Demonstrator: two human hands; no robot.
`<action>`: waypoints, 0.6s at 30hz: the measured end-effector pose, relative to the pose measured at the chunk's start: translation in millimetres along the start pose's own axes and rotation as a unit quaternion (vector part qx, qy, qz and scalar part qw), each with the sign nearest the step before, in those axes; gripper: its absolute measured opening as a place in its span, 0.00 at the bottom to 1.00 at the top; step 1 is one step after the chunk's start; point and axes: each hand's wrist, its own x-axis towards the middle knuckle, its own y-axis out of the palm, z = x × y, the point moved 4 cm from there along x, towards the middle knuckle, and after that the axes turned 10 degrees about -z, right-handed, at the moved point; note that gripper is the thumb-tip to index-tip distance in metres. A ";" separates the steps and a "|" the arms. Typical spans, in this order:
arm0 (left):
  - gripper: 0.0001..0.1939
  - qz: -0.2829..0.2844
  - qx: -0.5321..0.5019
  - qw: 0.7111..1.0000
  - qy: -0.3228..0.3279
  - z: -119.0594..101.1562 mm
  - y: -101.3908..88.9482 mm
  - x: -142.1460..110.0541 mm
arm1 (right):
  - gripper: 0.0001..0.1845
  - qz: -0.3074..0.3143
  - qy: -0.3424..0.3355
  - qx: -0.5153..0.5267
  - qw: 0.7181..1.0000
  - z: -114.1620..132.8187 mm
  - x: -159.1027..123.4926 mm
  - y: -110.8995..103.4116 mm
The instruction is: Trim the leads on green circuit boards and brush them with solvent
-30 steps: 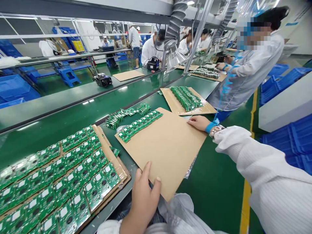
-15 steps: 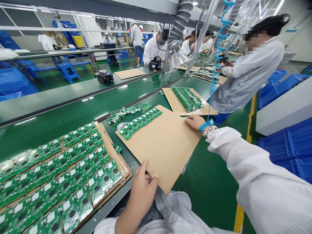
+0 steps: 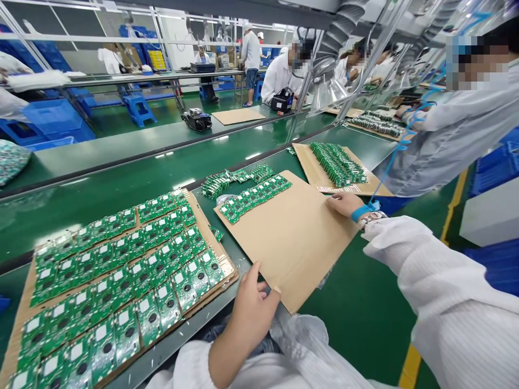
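A brown cardboard sheet [image 3: 298,232] lies at an angle in front of me, its near corner past the bench edge. My left hand [image 3: 257,305] grips its near left edge, thumb on top and fingers at the edge. At the far right edge, my right hand [image 3: 344,205] pinches the sheet; a blue wrist strap is on that wrist. One row of green circuit boards [image 3: 255,198] lies along the sheet's far left side. To the left, several rows of circuit boards [image 3: 121,281] cover another cardboard sheet [image 3: 221,259].
Loose circuit boards [image 3: 217,183] stand behind my sheet. Farther right, a cardboard sheet [image 3: 306,167] bears packed upright boards [image 3: 336,162]. A co-worker in a white coat [image 3: 466,129] stands at the right. A coiled blue cord [image 3: 405,141] runs from my wrist strap. A black device [image 3: 197,120] sits across the green line.
My view has swung left, so the scene sits farther right and more of the left-hand boards shows. Both hands keep their grip on the cardboard sheet.
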 end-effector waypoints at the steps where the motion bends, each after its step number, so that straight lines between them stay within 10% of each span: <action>1: 0.35 0.003 0.002 1.000 0.000 -0.5 -0.1 -1.1 | 0.17 -0.008 0.000 0.003 1.000 2.8 -2.4 -2.3; 8: 0.29 0.044 0.056 0.997 0.000 -11.7 -15.0 -27.2 | 0.23 -0.123 -0.038 0.033 0.991 50.4 -33.5 -33.9; 13: 0.11 0.088 0.145 0.981 0.089 -56.5 -88.5 -76.6 | 0.24 -0.038 -0.205 0.138 0.968 152.0 -112.6 -40.4; 15: 0.09 -0.002 0.162 0.977 0.136 -69.0 -139.5 -96.9 | 0.25 0.110 -0.317 0.242 0.911 202.2 -156.1 -33.9; 18: 0.09 -0.367 0.151 0.911 0.115 -55.9 -235.7 -134.7 | 0.28 0.231 -0.377 0.317 0.839 245.9 -197.2 -26.1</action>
